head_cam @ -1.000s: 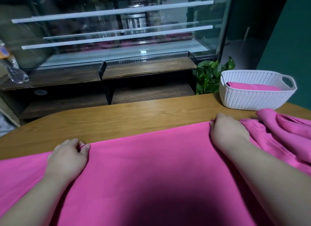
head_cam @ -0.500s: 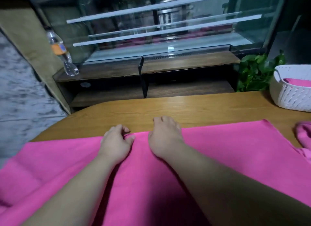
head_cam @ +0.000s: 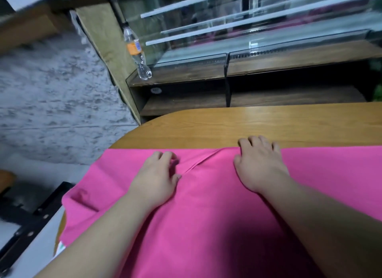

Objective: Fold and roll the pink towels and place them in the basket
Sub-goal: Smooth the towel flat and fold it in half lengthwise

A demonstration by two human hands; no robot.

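- Fingers (head_cam: 255,142) of the right hand (head_cam: 258,166) are spread and lie flat over the far edge of the pink towel (head_cam: 217,205), tips reaching the wooden table (head_cam: 248,124)
- The left hand (head_cam: 157,180) rests palm down on the towel with its fingers bent, tips on the cloth; I cannot tell whether they pinch it
- I see a raised crease (head_cam: 198,164) running between the two hands
- The towel lies spread over the table's near side, its left end drooping past the rounded edge
- Beyond, a plastic bottle (head_cam: 137,54) stands on the ledge of a glass display case (head_cam: 248,40)
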